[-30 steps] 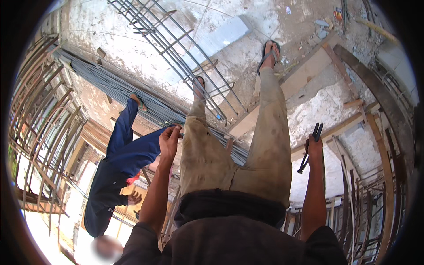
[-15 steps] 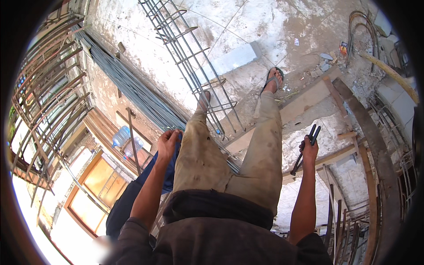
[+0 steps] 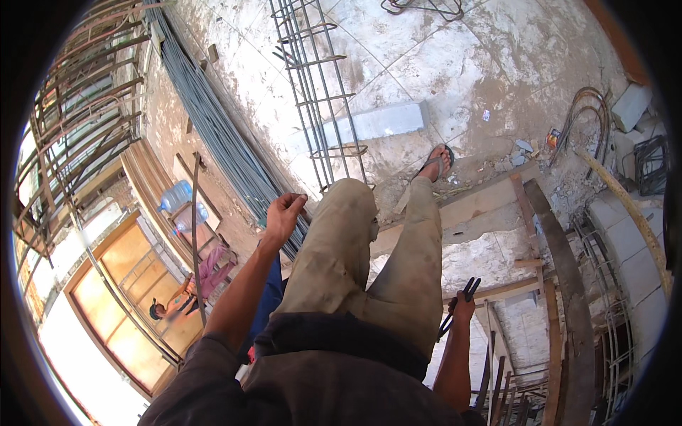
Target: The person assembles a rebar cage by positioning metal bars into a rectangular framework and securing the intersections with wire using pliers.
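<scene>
My right hand [image 3: 463, 309] hangs low beside my right leg, its fingers wrapped round a pair of dark pincers [image 3: 470, 286] with the handles pointing up. My left hand [image 3: 284, 215] is raised by my left knee, thumb and fingertips pinched together; whatever lies between them is too small to make out. Ahead of my left knee a rebar cage [image 3: 316, 62] of long rods and rectangular stirrups lies over the tiled floor. My bent left leg covers its near end. Just left of that hand runs a thick bundle of straight steel rods [image 3: 213, 117].
A pale concrete block [image 3: 408, 119] lies beside the cage. Bent rods [image 3: 600, 106] and rubble are at right, near a long plank [image 3: 561, 248]. Curved rebar frames [image 3: 92, 92] stand at far left. Near blue water bottles [image 3: 175, 195] is another person [image 3: 206, 273] in pink trousers.
My left leg has come up, with the knee now bent over the cage's near end. My right hand has dropped lower with the pincers. A person has come into view at left.
</scene>
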`<state>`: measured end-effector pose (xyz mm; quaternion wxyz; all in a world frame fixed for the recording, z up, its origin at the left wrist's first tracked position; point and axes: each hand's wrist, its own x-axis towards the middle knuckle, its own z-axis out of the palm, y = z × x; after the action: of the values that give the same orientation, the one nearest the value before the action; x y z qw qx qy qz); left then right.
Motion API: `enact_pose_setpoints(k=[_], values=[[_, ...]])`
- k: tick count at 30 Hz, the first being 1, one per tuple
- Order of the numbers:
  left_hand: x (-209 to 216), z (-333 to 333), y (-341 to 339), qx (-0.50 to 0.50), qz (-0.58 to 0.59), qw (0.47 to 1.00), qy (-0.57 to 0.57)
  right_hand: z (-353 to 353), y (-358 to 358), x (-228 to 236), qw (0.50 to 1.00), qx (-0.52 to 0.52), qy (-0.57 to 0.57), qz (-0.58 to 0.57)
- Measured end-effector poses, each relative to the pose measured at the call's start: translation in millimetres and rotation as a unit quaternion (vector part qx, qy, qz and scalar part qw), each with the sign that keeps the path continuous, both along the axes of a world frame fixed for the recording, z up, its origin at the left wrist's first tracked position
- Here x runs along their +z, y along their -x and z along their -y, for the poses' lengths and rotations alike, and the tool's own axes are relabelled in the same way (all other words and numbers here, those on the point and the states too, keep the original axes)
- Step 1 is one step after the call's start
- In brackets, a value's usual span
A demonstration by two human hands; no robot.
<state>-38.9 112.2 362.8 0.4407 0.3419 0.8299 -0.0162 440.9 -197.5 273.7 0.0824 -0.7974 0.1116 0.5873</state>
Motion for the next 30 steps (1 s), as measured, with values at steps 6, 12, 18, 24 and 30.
enact_pose_setpoints(k=[6,12,18,24,30], values=[[-2,78,20,0.044,-0.015,0.998,0.040,-47,-23,-13,0.998,0.039,-0.051,0.022],[2,92,-3,0.087,0.025,0.992,0.090,-142,-26,10,0.992,0.007,-0.121,0.047],[-25,73,-3,0.074,0.076,0.992,0.073,-176,-10,22,0.989,0.032,-0.135,0.060],[-39,60,11,0.131,0.093,0.985,0.070,-156,1,14,0.993,0.093,-0.065,0.045],[-38,78,37,0.195,0.109,0.973,0.060,-177,4,21,0.977,0.203,-0.038,0.050]])
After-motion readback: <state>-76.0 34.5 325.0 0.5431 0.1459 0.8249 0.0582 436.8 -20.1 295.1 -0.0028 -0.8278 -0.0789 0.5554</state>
